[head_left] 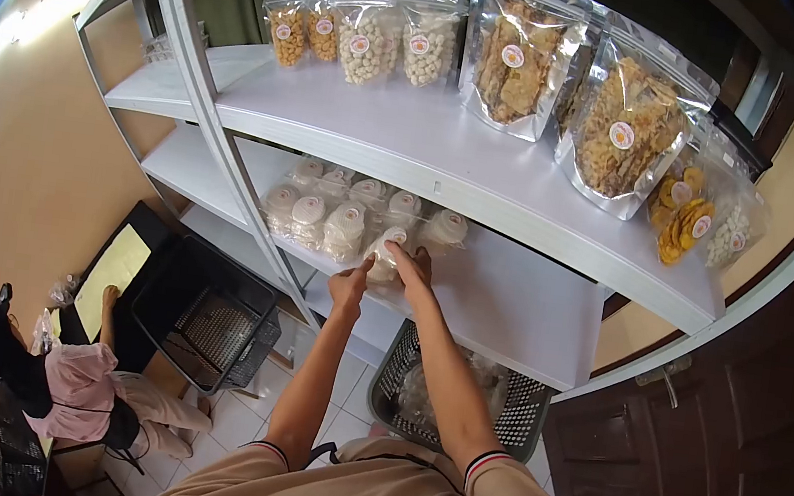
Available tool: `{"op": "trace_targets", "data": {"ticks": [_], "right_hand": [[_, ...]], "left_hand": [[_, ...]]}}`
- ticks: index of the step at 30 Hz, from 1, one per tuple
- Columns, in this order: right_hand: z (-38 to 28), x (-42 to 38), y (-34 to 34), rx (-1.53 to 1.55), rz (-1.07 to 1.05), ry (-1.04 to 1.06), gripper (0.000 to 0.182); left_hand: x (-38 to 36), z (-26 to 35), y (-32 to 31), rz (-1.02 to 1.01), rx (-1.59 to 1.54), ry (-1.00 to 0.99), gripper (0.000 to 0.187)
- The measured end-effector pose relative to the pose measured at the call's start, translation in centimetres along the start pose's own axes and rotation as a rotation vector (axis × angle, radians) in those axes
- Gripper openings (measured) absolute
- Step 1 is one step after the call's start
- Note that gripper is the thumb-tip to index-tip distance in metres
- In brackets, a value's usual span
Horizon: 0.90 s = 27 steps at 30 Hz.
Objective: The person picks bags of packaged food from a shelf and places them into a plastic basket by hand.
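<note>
Both my hands reach over the middle shelf [529, 304] of a metal rack. Between them is a clear plastic bag [385, 246] with pale contents and a round label. My left hand [350, 285] grips its near left side. My right hand [412, 265] holds its right side, with fingers over the top. Behind and to the left stand several similar bags [344, 227] in rows. Another such bag [445, 227] is just right of my right hand. What exactly the bags contain is too small to tell.
The upper shelf [410, 145] carries snack pouches [625, 127] and small bags [368, 41]. Below the rack sits a basket [524, 424] with clear bags inside. At left are black crates [211, 309] and a seated person [83, 383] at a table. A brown door [679, 451] stands right.
</note>
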State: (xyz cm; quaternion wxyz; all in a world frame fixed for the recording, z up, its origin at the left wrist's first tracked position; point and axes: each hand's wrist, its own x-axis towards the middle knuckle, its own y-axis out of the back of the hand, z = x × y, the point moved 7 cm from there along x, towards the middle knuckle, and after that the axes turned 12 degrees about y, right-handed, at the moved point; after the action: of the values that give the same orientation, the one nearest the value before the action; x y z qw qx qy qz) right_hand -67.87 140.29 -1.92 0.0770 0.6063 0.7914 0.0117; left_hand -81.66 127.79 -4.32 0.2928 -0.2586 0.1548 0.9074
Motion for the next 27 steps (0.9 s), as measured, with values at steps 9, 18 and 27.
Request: {"op": "trace_targets", "data": {"ticks": [9, 18, 27], "right_hand": [[3.2, -13.9, 10.4, 0.375, -0.103, 0.073, 0.043], [8.8, -22.9, 18.0, 0.907, -0.037, -0.105, 0.048], [11.3, -24.7, 21.0, 1.407, 0.039, -0.062, 0.06]], "left_hand": [[-10.2, -8.8, -3.3, -0.894, -0.275, 0.285, 0.066], [-15.7, -18.9, -7.7, -1.194, -0.197, 0.635, 0.066], [-18.6, -16.5, -10.8, -1.208, -0.182, 0.538, 0.044]]}}
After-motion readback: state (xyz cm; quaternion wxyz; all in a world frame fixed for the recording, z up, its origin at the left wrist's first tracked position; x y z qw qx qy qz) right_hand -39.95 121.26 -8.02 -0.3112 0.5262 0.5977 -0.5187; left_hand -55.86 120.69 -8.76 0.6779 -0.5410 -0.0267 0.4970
